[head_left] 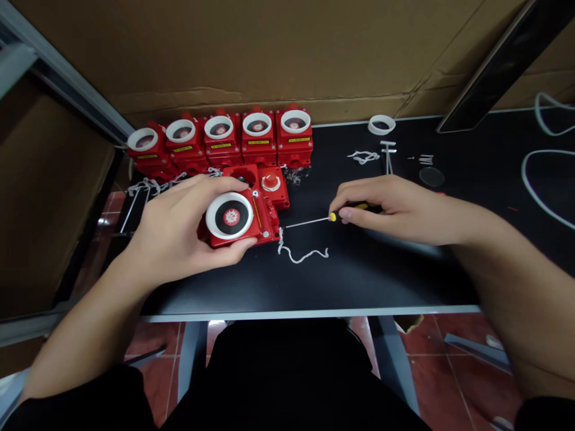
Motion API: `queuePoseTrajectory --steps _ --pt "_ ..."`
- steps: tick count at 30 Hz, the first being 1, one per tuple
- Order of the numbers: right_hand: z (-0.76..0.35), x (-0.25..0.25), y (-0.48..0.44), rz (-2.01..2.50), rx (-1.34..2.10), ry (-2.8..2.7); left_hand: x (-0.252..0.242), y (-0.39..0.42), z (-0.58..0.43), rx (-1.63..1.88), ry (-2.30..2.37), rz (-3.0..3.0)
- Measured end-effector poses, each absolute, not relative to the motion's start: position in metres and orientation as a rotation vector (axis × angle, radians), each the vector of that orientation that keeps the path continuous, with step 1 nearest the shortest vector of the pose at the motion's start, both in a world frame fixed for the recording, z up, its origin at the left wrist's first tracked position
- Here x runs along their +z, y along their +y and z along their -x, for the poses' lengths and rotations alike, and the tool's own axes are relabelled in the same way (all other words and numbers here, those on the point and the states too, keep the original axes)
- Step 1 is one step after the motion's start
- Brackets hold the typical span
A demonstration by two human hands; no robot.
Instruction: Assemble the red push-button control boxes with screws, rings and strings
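Note:
My left hand [179, 224] is wrapped round a red box [263, 206] with a white ring [211, 222] on its face and a dark disc inside it. The box is tilted toward me above the bench. In my right hand [381, 206] is a screwdriver [309, 222] with a black and yellow handle. Its thin shaft points left, and the tip is close to the box's right edge, near a white cord [305, 257]; whether it touches cannot be made out. Behind the held box lies an opened red piece [278, 194] with a red button.
Several finished-looking red boxes [258, 143] stand in a row at the back left. To the back right lie a loose white ring [381, 124], cord scraps [365, 157], a metal T-shaped part [387, 152], small screws [426, 160] and a clear disc [432, 176]. White cable [536, 200] loops at far right.

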State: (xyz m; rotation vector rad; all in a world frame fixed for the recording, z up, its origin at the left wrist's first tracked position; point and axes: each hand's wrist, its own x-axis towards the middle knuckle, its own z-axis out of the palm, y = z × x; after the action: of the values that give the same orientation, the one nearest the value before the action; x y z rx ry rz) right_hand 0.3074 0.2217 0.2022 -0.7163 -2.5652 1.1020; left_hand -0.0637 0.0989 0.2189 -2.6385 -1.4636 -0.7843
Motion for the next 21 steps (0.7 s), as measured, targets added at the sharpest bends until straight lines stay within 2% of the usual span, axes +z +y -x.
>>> queuePoseTrajectory --steps 21 --pt "-0.3099 0.196 0.2266 0.626 0.949 -2.429 0.2206 0.0977 0.0615 -0.792 -1.476 2.614"
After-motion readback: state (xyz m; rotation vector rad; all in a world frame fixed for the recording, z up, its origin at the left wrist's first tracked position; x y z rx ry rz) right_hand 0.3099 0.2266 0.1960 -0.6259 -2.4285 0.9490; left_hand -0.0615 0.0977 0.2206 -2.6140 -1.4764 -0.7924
